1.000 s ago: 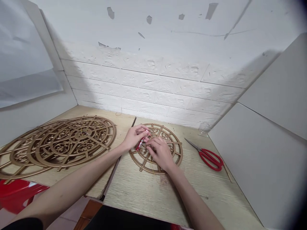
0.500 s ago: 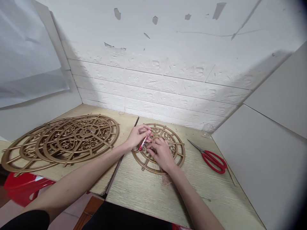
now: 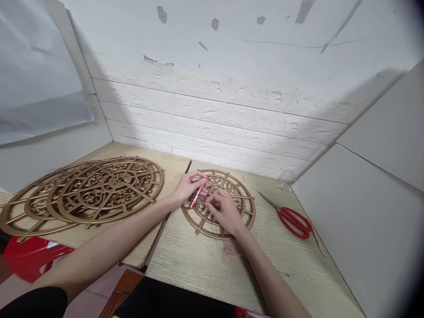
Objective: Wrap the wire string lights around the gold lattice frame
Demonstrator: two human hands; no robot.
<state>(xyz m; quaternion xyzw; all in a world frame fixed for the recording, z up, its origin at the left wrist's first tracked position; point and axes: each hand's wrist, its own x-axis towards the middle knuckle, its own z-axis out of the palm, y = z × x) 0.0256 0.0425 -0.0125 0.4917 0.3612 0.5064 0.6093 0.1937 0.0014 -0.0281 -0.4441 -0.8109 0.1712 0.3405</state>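
Note:
My left hand (image 3: pixel 191 185) is closed around the upper end of a small red-and-silver tube (image 3: pixel 195 197), which slants over the left part of a round bronze-coloured openwork panel (image 3: pixel 251 216). Close beside it, my right hand (image 3: pixel 224 208) has its thumb and fingers pinched together above the panel's middle. Whatever lies between those fingertips is too small to make out. A thin yellow thread (image 3: pixel 216 229) hangs down across the panel's near rim, below my right hand. Both hands cover part of the panel's scrollwork.
Several similar openwork panels (image 3: pixel 159 190) overlap in a pile on the left board. Red-handled scissors (image 3: pixel 293 222) lie to the right, blades toward the back. A clear plastic piece (image 3: pixel 286 178) sits in the back right corner. White walls enclose the table; a red stool (image 3: pixel 26 260) stands lower left.
My left hand has shifted slightly left, and more of the red tube shows. My right hand stays near the panel's middle with small finger movements. The camera view has shifted slightly.

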